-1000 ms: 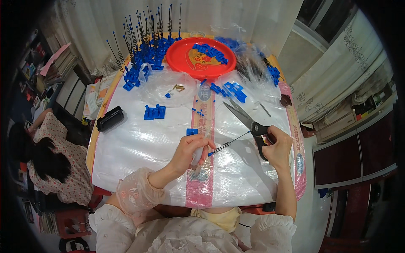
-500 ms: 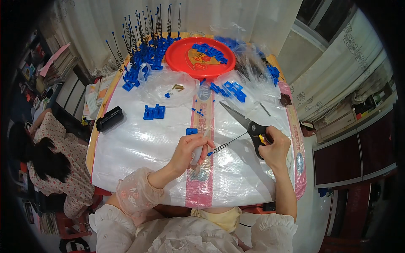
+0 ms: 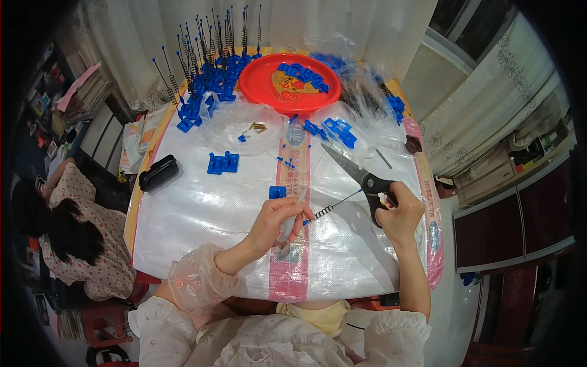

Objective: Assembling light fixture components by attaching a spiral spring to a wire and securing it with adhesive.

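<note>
Between scissors [image 3: 369, 183] and red tray [image 3: 257, 88] — clear plastic [image 3: 361, 145], blue parts [image 3: 340, 133].

A person in white ruffled sleeves works at a bench [image 3: 130, 227] covered by a white woven plastic sheet [image 3: 202, 211], left hand [image 3: 275, 221] gripping a small translucent white bottle [image 3: 285, 230], with a black coiled wire [image 3: 323, 212] tipped in blue at its fingers. The right hand [image 3: 400, 211] holds black-handled metal scissors [image 3: 369, 181], blades angled away, the wire's far tip close by the handles. Beyond them, blue plastic pieces [image 3: 304, 76] lie in a round red tray [image 3: 257, 88], beside crowded blue stands [image 3: 211, 76] bearing upright black springs. Brass-coloured pins [image 3: 260, 128] rest on clear plastic film [image 3: 221, 131]; at left, someone in a floral print [image 3: 76, 208] faces away.
</note>
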Demonstrator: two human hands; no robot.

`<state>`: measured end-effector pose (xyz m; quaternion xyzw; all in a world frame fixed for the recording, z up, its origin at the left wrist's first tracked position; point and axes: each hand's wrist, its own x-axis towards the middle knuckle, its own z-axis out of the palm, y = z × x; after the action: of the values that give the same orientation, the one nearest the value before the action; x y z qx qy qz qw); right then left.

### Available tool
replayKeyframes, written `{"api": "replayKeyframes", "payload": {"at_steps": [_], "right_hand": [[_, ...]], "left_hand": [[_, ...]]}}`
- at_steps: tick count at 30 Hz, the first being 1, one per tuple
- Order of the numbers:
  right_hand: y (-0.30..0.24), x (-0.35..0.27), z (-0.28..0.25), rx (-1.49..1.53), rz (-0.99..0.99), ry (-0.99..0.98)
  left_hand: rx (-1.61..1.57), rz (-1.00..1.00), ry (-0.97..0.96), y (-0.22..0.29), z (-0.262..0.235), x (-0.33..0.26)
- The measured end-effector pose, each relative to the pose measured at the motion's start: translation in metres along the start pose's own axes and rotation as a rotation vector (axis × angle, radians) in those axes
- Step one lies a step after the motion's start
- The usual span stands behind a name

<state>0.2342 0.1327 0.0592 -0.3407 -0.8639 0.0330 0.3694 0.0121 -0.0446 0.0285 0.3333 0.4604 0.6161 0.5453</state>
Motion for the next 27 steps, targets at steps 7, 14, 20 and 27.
{"api": "replayKeyframes", "payload": {"at_steps": [7,14,20,27], "right_hand": [[0.0004,-0.0004,0.0006,-0.045,-0.021,0.003],[0.002,0.0001,0.0016,-0.066,-0.022,0.004],[0.0015,0.0002,0.0009,-0.063,-0.028,0.011],[0.0017,0.0004,-0.0003,-0.061,-0.03,0.013]], "left_hand": [[0.002,-0.024,-0.003,0.0013,0.001,-0.0003],[-0.004,-0.021,-0.017,-0.0011,0.0001,-0.0002],[-0.007,-0.009,-0.023,-0.0034,-0.0012,0.0006],[-0.001,-0.014,-0.021,-0.0016,-0.0014,0.0003]]}}
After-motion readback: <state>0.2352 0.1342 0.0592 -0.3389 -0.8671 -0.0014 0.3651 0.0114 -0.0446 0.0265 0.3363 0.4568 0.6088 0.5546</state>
